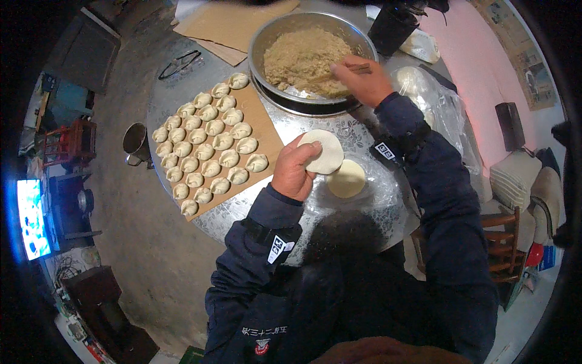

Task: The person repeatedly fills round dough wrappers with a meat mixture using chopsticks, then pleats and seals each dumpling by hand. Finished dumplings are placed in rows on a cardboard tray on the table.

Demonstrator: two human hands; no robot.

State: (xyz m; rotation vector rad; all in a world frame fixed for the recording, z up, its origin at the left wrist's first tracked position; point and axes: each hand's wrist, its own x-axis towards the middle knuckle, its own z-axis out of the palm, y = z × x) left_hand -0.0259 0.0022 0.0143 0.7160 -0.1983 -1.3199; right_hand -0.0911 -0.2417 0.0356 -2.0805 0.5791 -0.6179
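A round dumpling wrapper (325,152) lies across the fingers of my left hand (295,166), its thumb pressed on top. More wrapper dough (346,179) rests on clear plastic just beyond it, over the patterned table cover. Over the right rim of a wide metal basin (313,98), my right hand (365,82) grips chopsticks (359,69). Their tips reach into the pale minced filling (302,54) and are blurred. Left of my hands, rows of folded dumplings (210,168) sit on a sheet of brown cardboard (259,113).
A plastic bag (418,91) with pale contents lies right of the basin, near a black container (393,29). Cardboard sheets (232,22) lie at the back, beside a dark looped cord (179,64). On the floor at left stands a metal pot (135,139); a wooden chair (500,245) is at right.
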